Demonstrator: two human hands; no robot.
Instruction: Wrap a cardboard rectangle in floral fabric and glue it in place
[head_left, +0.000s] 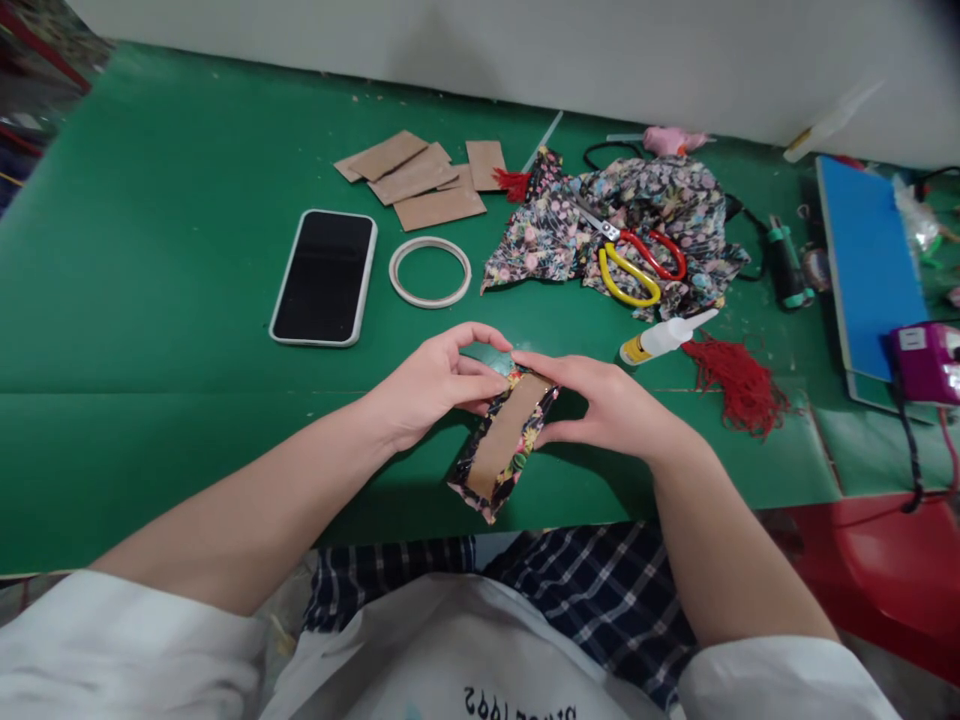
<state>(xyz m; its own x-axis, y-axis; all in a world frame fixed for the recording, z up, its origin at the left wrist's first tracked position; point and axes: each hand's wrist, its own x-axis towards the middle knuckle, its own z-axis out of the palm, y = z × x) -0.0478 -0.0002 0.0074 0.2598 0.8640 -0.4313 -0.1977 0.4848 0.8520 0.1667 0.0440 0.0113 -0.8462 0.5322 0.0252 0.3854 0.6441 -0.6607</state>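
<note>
A brown cardboard strip wrapped in dark floral fabric (504,447) lies at the near edge of the green table (150,330). My left hand (435,385) pinches its far end from the left. My right hand (611,405) presses the same end from the right, fingertips meeting over the top edge. Both hands grip the piece; its near end hangs past the table edge.
A phone (324,277) and a tape ring (430,271) lie beyond my left hand. Cardboard pieces (420,178), floral cloth (645,215) with scissors (637,262), a glue bottle (664,337), red tassels (739,385), a blue board (870,260) and a purple device (926,362) sit farther off.
</note>
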